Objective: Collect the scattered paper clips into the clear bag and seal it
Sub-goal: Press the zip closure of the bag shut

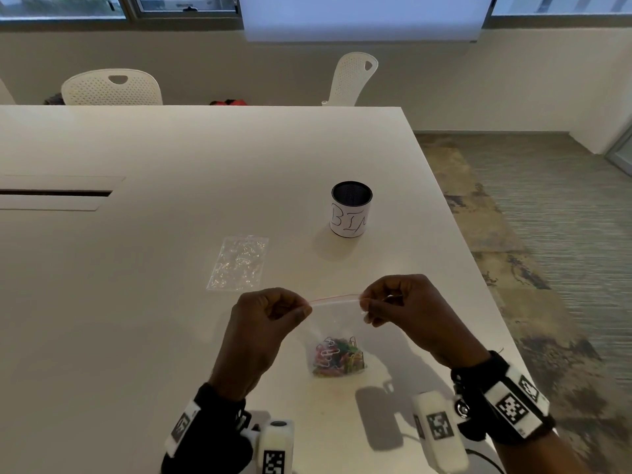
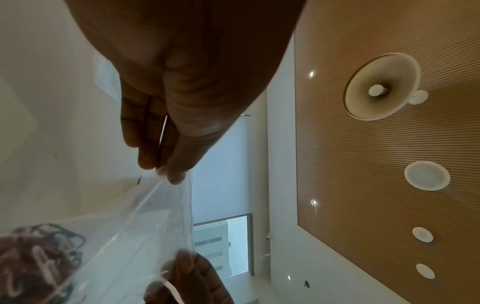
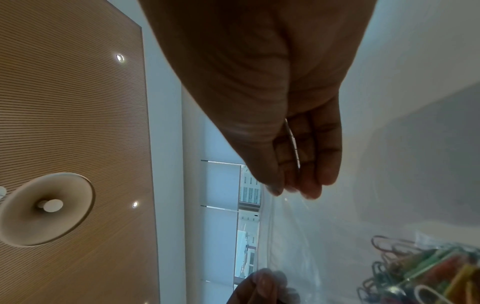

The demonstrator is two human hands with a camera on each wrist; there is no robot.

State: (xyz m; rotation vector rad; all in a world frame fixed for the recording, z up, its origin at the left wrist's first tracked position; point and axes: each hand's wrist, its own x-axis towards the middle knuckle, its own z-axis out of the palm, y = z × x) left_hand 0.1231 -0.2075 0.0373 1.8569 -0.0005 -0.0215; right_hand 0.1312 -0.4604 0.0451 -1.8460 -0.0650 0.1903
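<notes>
1. Our left hand [image 1: 270,311] pinches the left end of the clear bag [image 1: 337,323] at its top strip.
2. Our right hand [image 1: 398,301] pinches the right end.
3. The paper clips [image 1: 338,359] sit bunched in the bag's bottom, above the table [image 1: 171,165].

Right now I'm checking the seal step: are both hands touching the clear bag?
Touching. The head view shows the left hand and right hand each pinching an end of the clear bag at its top strip.

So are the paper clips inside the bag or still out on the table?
Inside. The paper clips sit heaped at the bottom of the bag, which both hands hold up by its top edge.
</notes>
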